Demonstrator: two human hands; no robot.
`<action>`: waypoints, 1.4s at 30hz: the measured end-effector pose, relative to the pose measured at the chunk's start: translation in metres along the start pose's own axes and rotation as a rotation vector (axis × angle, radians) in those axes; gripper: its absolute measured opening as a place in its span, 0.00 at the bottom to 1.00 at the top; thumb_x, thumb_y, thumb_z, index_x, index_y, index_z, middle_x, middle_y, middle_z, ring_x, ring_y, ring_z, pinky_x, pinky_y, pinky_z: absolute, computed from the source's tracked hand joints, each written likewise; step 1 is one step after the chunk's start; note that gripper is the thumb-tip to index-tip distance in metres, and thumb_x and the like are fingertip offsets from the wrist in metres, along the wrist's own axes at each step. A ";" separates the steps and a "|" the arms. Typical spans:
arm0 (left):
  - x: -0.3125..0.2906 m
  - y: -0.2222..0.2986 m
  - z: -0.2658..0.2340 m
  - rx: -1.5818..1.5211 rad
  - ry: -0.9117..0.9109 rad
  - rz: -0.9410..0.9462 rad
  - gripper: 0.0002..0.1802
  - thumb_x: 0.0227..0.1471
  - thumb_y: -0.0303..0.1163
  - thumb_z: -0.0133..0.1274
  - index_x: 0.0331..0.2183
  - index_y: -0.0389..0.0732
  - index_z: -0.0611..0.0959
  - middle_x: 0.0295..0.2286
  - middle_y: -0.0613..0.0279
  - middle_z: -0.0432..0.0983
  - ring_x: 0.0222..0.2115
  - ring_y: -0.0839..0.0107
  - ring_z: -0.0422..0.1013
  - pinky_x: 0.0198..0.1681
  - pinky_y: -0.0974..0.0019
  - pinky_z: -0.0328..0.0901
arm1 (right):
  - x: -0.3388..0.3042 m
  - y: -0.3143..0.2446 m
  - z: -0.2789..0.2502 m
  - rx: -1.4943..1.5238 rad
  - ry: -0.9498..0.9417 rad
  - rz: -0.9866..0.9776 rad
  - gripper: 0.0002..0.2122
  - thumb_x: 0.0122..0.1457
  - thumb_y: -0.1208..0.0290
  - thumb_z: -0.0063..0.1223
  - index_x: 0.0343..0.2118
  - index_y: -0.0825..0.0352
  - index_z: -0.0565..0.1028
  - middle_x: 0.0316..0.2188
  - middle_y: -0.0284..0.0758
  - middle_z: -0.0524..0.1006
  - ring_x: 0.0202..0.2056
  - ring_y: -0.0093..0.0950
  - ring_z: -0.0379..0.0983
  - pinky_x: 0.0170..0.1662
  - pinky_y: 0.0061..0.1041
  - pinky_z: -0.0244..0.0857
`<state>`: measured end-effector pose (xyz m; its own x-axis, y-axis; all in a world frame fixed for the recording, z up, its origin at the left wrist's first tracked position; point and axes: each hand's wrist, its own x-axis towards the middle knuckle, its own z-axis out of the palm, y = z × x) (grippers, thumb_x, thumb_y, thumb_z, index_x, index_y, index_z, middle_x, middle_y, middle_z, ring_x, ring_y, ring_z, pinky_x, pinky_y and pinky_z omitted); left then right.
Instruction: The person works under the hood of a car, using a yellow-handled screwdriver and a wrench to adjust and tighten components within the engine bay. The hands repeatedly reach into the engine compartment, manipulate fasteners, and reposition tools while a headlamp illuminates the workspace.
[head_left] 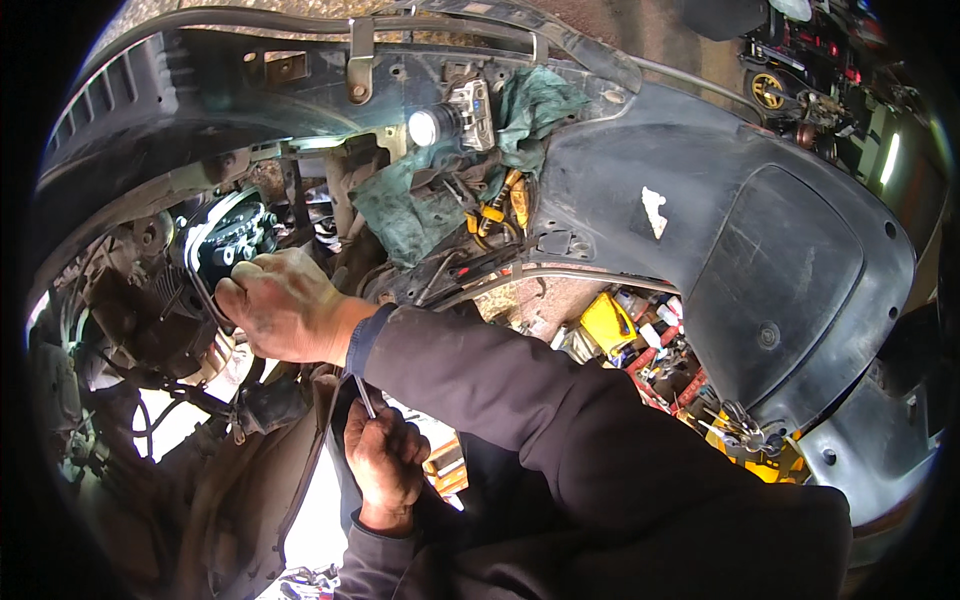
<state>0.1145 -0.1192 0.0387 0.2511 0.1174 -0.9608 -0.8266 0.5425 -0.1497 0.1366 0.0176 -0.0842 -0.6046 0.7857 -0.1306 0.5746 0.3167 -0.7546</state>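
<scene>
My right hand (285, 305) reaches across to the left into an engine bay and grips a dark bent wrench (200, 288). The wrench sits against a round black and silver engine part (238, 235). My left hand (385, 460) is lower, near the middle, closed around a thin metal rod-like tool (362, 395) that points up toward my right wrist. Both arms wear dark sleeves. What the thin tool's upper end touches is hidden behind my right forearm.
A lit flashlight (432, 126) lies on a green rag (535, 105) on the black upper frame. A large black plastic panel (780, 260) fills the right side. Yellow and red tools (610, 322) lie on the ground below. Orange-tipped cables (495, 210) hang near the rag.
</scene>
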 end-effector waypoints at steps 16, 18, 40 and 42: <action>0.033 0.026 0.036 -0.089 0.106 0.020 0.12 0.60 0.40 0.44 0.26 0.50 0.64 0.16 0.73 0.50 0.13 0.78 0.48 0.17 0.71 0.46 | -0.055 0.024 -0.028 0.383 0.119 0.721 0.07 0.55 0.72 0.56 0.34 0.68 0.75 0.28 0.44 0.77 0.31 0.46 0.75 0.37 0.41 0.68; 0.052 0.033 0.050 -0.139 0.060 0.049 0.12 0.62 0.41 0.40 0.26 0.51 0.64 0.16 0.72 0.51 0.14 0.78 0.49 0.18 0.72 0.46 | -0.057 0.040 -0.026 0.599 0.048 0.739 0.11 0.57 0.69 0.56 0.36 0.71 0.76 0.31 0.46 0.79 0.35 0.45 0.77 0.40 0.40 0.69; 0.077 0.093 0.095 -0.857 -0.265 0.021 0.12 0.61 0.33 0.37 0.27 0.38 0.70 0.14 0.71 0.57 0.13 0.79 0.55 0.19 0.74 0.51 | -0.006 0.076 -0.021 0.994 -0.268 0.941 0.12 0.61 0.64 0.53 0.35 0.72 0.77 0.30 0.36 0.79 0.35 0.25 0.73 0.40 0.27 0.66; 0.077 0.099 0.101 -0.894 -0.227 0.020 0.11 0.59 0.31 0.37 0.26 0.38 0.69 0.13 0.71 0.55 0.12 0.79 0.53 0.18 0.74 0.51 | -0.003 0.077 -0.022 0.999 -0.281 0.832 0.13 0.60 0.65 0.54 0.35 0.74 0.76 0.29 0.35 0.78 0.32 0.23 0.71 0.37 0.27 0.65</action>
<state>0.1032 0.0279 -0.0267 0.2474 0.3311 -0.9106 -0.8896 -0.2947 -0.3489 0.1946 0.0508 -0.1276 -0.4348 0.3795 -0.8167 0.2500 -0.8204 -0.5143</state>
